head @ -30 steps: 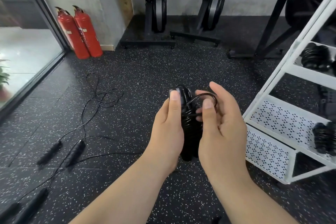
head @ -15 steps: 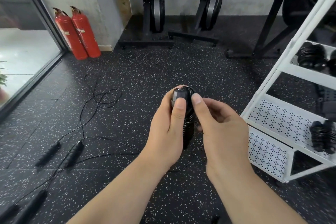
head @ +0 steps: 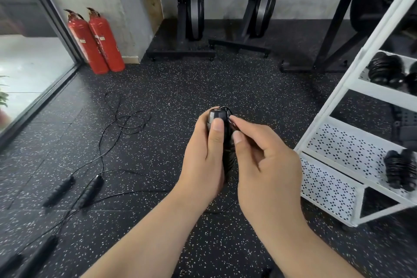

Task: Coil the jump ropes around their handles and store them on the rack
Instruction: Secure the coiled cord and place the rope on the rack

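Since a second ago, the loose loop has been drawn tight against the coiled jump rope (head: 228, 156), which is gripped upright by the left hand (head: 203, 160) above the floor (head: 180, 88), near the white rack (head: 383, 93). Its cord end is pinched at the top by the right hand (head: 268, 165).

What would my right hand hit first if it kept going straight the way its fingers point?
Most likely the coiled jump rope that the left hand holds. The right hand points up-left, and its fingertips pinch the cord at the bundle's top.
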Available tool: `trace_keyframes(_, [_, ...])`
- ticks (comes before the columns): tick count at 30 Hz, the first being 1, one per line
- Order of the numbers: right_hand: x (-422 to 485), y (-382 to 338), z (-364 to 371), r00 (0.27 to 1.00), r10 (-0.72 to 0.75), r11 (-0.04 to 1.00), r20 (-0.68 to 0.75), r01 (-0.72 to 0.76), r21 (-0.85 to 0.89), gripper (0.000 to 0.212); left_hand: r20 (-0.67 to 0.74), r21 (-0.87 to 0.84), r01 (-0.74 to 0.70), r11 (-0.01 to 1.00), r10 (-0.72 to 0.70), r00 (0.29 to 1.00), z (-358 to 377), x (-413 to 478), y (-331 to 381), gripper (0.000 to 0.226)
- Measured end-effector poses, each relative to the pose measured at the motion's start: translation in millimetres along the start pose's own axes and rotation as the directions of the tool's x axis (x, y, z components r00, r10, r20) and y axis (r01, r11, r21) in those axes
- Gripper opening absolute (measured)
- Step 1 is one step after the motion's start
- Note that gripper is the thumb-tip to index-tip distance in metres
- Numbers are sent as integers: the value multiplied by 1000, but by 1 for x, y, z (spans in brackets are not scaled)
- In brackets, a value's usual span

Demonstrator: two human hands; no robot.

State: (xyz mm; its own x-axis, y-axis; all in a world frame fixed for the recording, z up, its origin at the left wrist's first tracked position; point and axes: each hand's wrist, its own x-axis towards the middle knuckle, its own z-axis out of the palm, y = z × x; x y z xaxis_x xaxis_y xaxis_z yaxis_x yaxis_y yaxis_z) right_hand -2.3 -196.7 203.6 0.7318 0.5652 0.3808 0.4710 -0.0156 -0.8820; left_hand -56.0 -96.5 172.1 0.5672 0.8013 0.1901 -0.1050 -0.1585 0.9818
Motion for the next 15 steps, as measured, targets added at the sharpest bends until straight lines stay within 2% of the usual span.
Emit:
trace_keyframes(3, [-1,2,1,999,-43,994,6,43,-97,29,6,-40,4,999,-3,1000,2,0,-1,39])
trace_keyframes(8, [-2,0,4,999,31,993,14,-29,-116,29,20,-126,49,991,-47,999,3,1,-6,32])
trace_keyframes(15, [3,-2,0,987,143,990,73,-144,10,26,13,82,-21,996,20,1000,-5,-1,-2,40])
